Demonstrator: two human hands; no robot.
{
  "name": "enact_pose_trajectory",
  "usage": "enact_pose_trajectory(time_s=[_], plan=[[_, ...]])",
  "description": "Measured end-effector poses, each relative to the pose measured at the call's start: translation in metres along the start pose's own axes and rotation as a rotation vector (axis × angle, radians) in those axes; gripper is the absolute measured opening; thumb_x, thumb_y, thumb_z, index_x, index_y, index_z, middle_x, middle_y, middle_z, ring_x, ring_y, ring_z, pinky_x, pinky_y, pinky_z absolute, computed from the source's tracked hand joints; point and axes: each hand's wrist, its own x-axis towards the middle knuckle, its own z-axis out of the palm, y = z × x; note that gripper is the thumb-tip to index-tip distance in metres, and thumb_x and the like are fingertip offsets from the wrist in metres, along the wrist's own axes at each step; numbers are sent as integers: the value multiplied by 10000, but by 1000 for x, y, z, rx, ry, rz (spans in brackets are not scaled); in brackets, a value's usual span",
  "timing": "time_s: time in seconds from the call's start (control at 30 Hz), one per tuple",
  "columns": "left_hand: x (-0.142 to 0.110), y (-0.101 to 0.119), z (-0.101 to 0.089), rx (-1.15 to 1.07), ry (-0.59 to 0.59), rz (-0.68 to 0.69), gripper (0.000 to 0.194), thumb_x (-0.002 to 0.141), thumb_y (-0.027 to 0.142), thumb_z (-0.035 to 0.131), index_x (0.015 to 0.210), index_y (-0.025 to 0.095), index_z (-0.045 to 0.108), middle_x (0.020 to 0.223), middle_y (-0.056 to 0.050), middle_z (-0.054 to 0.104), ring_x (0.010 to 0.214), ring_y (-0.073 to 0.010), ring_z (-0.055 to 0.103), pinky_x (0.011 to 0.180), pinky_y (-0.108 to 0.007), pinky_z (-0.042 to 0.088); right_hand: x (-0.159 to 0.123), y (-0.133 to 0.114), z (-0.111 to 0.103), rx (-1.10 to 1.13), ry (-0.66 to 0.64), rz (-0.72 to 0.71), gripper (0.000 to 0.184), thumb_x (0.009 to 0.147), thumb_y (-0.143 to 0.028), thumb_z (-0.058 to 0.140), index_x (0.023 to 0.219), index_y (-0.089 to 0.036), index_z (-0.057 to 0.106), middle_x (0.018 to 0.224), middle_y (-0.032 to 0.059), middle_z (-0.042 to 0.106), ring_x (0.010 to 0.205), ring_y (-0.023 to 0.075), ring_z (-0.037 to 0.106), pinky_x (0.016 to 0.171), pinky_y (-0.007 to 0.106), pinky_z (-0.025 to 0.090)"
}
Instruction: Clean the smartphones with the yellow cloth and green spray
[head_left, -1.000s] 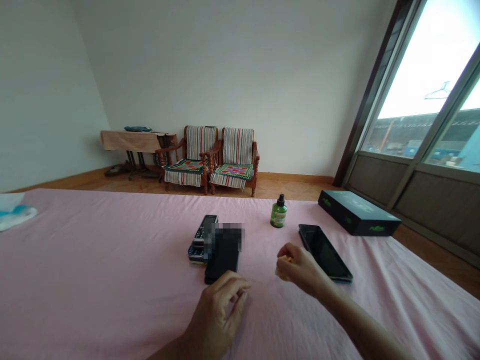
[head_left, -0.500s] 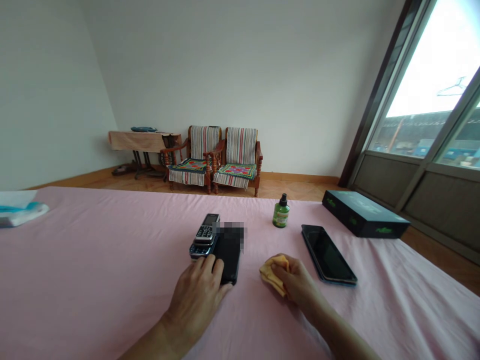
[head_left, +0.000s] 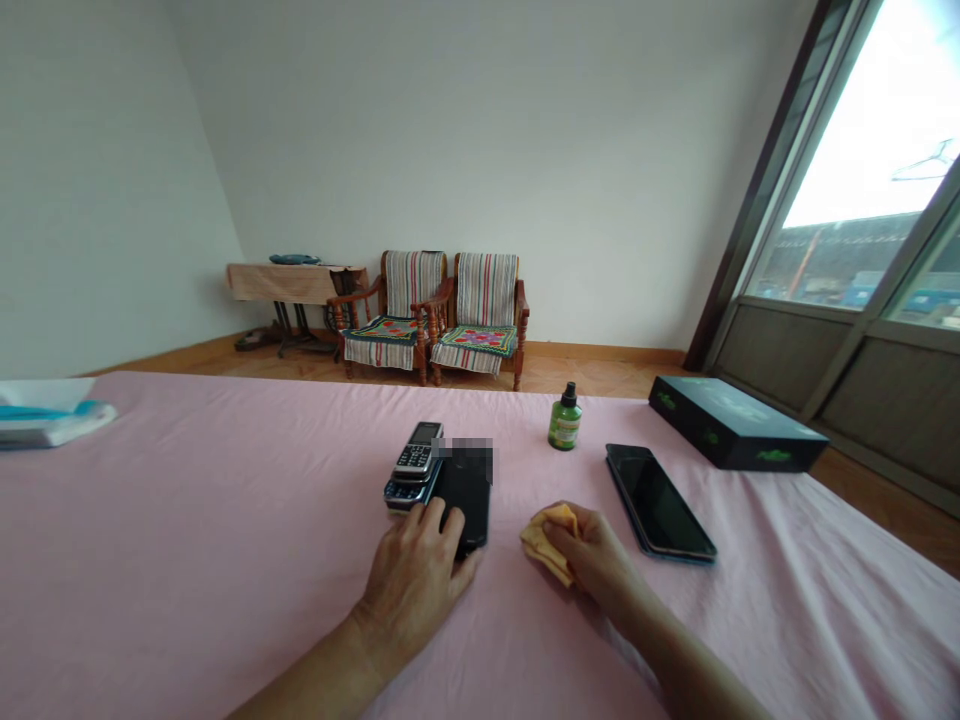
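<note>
Yellow cloth [head_left: 546, 543] sits bunched in the right hand [head_left: 592, 552], whose grip is narrow, fingers curled around the fabric, just right of the black smartphone [head_left: 471, 497]. That phone lies on a pink sheet [head_left: 187, 530], its top edge pixelated, under the left hand [head_left: 414, 588], whose grip is wide: the fingers rest spread across the phone's lower part without clasping it. Two stacked keypad phones [head_left: 412, 470] touch the smartphone's left side. Beyond the smartphone stands a green bottle [head_left: 565, 422]; farther right lies a dark-screened device [head_left: 660, 503], and past that a black box [head_left: 735, 425]. A white-and-blue packet [head_left: 52, 420] lies well left of the smartphone, and two wooden armchairs [head_left: 431, 320] stand far behind it.
</note>
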Motion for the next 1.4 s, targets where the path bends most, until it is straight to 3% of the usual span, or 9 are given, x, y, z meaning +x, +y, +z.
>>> enact_pose_trajectory(time_s=[0.17,0.4,0.57,0.73,0.8,0.87,1.1,1.2,1.4], plan=[[-1,1,2,-38,18,41,91,840,226,645,926,196,652,941,-66,637,907,-278,604,818,-435,515,-1,0,-1,-13,-6,-6,193,758,-319,599,759,-127,624,616,1,593,514,91,499,458,193,351],[3,-2,16,-78,89,80,489,803,202,689,1265,116,555,1268,-156,579,1145,-317,527,987,-470,448,-1,-1,-1,-11,-4,-16,183,762,-311,604,748,-130,628,609,-4,590,513,90,501,460,190,355],[3,-1,18,-102,111,136,341,816,159,656,1155,137,625,1145,-116,657,1040,-292,584,910,-445,500,0,0,0,-6,9,-9,182,764,-314,610,766,-134,633,603,-2,596,497,96,511,446,192,362],[4,-3,13,-117,111,198,172,863,57,552,896,172,676,888,-48,692,852,-224,627,807,-379,536,1,5,-2,12,43,-2,193,759,-324,610,782,-134,638,591,-1,594,478,101,514,428,196,358],[4,-4,13,-129,130,191,160,876,139,589,1014,165,664,1003,-71,685,954,-242,612,878,-403,518,1,6,-2,18,51,-6,195,747,-324,622,772,-131,640,593,0,592,487,102,516,434,196,362],[4,-3,16,-135,137,187,309,864,209,626,1169,159,618,1167,-101,645,1093,-267,566,963,-429,479,1,4,-1,25,51,-13,188,732,-315,636,752,-128,638,601,3,596,502,101,522,446,194,369],[10,7,19,-84,78,171,572,760,70,577,1324,150,523,1337,-127,562,1240,-295,474,1044,-454,400,-2,1,3,66,36,-22,183,739,-308,606,758,-127,623,610,5,607,509,97,521,463,194,374],[18,12,13,-50,46,182,549,735,71,580,1278,144,547,1281,-129,597,1179,-297,512,977,-435,444,0,5,0,56,35,-37,173,733,-293,621,759,-122,635,645,25,635,558,115,553,503,208,404],[30,19,11,25,40,218,280,797,-19,482,1004,104,626,951,-115,672,885,-262,598,776,-378,498,2,9,-3,27,44,-48,189,742,-306,623,776,-122,655,670,44,663,579,143,586,528,236,435]])
